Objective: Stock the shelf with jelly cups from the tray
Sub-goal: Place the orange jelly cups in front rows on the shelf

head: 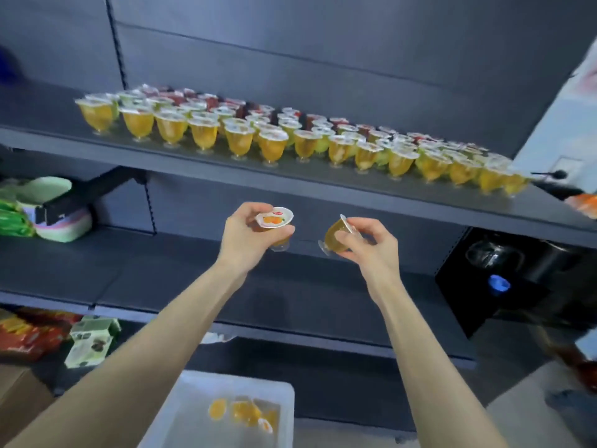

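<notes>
Pinching an upright jelly cup (274, 221) in the left hand (248, 236), a tilted cup (336, 236) in the right hand (368, 245); best level it before reaching the shelf (226, 172) above the fingers.

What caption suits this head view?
Left hand holds one jelly cup, right hand another, below the stocked shelf.
</notes>
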Demonstrator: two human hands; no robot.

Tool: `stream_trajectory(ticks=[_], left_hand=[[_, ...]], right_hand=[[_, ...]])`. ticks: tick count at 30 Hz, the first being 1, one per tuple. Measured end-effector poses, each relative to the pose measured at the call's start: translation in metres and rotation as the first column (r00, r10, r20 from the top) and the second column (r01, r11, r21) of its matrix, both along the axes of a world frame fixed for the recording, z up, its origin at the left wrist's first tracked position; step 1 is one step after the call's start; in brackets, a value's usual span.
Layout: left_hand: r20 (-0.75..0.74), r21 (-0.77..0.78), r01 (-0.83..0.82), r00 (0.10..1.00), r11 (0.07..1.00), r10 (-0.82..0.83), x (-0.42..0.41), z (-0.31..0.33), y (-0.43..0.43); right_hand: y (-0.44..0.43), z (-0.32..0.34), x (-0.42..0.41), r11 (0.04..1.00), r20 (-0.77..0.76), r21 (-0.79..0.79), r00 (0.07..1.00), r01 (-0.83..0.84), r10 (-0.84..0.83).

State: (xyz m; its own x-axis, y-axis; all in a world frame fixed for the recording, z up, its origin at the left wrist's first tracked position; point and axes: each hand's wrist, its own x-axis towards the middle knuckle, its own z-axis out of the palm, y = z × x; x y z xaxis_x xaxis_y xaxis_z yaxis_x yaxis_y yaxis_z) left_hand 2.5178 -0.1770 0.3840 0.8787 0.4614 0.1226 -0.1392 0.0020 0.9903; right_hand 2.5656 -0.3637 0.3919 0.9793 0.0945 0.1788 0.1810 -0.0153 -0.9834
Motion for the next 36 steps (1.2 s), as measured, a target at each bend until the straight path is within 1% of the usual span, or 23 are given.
stream_trajectory(ticks=[5,7,9,12,18,22,27,28,31,32,36], left_hand=[[0.106,0.141,0.061,0.991,0.988,-0.076,0.032,0.052,-0.003],[0.137,0.218,0.044,0.988,0.975,-0.075,0.046,0.065,-0.005],[0.158,0.302,0.007,0.986,0.953,-0.057,0.059,0.075,-0.008],[0.163,0.394,-0.072,0.987,0.916,0.007,0.081,0.082,-0.011],[0.130,0.493,-0.162,0.985,0.855,0.112,0.120,0.077,-0.008],[0.123,0.530,-0.184,0.983,0.828,0.140,0.141,0.072,-0.007],[0.176,0.574,-0.207,0.976,0.792,0.127,0.156,0.059,-0.005],[0.185,0.595,-0.203,0.976,0.778,0.113,0.158,0.056,-0.005],[0.206,0.694,-0.197,0.976,0.692,0.070,0.163,0.046,-0.003],[0.209,0.706,-0.199,0.976,0.680,0.068,0.164,0.045,-0.002],[0.197,0.693,-0.192,0.978,0.695,0.074,0.167,0.044,-0.001]], right_hand=[[-0.002,0.049,0.032,0.989,0.200,-0.103,0.976,0.104,-0.082],[-0.002,0.062,0.045,0.971,0.292,-0.177,0.951,0.160,-0.103],[-0.002,0.071,0.058,0.953,0.345,-0.228,0.932,0.197,-0.110],[0.000,0.076,0.082,0.921,0.395,-0.323,0.915,0.220,-0.080],[0.014,0.068,0.130,0.858,0.498,-0.470,0.865,0.207,0.064],[0.024,0.058,0.155,0.847,0.555,-0.486,0.825,0.216,0.108],[0.027,0.042,0.170,0.854,0.620,-0.475,0.769,0.210,0.156],[0.027,0.040,0.171,0.855,0.624,-0.477,0.764,0.204,0.166],[0.027,0.037,0.173,0.853,0.617,-0.486,0.766,0.192,0.179],[0.028,0.037,0.173,0.852,0.615,-0.486,0.768,0.194,0.177],[0.030,0.035,0.175,0.849,0.623,-0.480,0.767,0.220,0.154]])
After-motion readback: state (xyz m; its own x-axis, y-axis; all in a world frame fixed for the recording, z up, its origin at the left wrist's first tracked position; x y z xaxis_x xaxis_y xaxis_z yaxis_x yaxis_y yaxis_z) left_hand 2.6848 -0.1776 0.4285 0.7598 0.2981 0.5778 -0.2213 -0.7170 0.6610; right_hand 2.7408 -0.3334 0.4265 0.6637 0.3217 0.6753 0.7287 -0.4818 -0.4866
